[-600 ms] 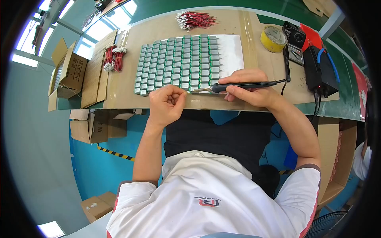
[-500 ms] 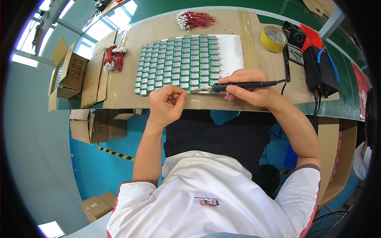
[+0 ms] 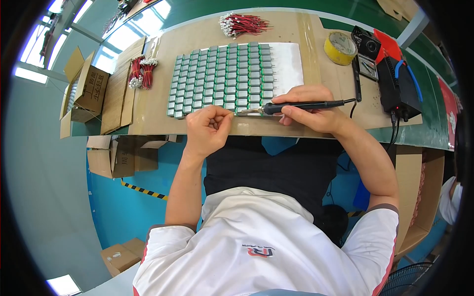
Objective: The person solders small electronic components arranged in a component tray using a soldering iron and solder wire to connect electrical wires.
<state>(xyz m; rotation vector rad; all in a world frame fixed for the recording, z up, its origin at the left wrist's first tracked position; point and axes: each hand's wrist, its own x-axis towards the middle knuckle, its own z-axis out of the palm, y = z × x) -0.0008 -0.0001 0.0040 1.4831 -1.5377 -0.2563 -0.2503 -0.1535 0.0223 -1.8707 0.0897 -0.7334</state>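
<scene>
In my right hand [image 3: 311, 109] I grip a black-handled soldering iron [image 3: 296, 106], its metal tip pointing left at the near edge of a block of small grey-and-green electronic modules [image 3: 222, 74]. The modules stand in tight rows on a white sheet [image 3: 288, 64]. My left hand [image 3: 209, 129] is closed in a pinch just left of the iron's tip, at the block's front edge. What its fingertips hold is too small to make out.
Red wires with white connectors [image 3: 244, 24] lie at the back; tied wire bundles [image 3: 142, 73] lie left, near an open cardboard box [image 3: 91, 89]. On the right are yellow tape [image 3: 340, 48], a black soldering station [image 3: 399, 91] and the iron's cord [image 3: 351, 111]. Cardboard [image 3: 197, 127] covers the green table.
Almost nothing differs. Both hands keep their places, and the iron's tip stays by the left fingertips with only a very slight shift.
</scene>
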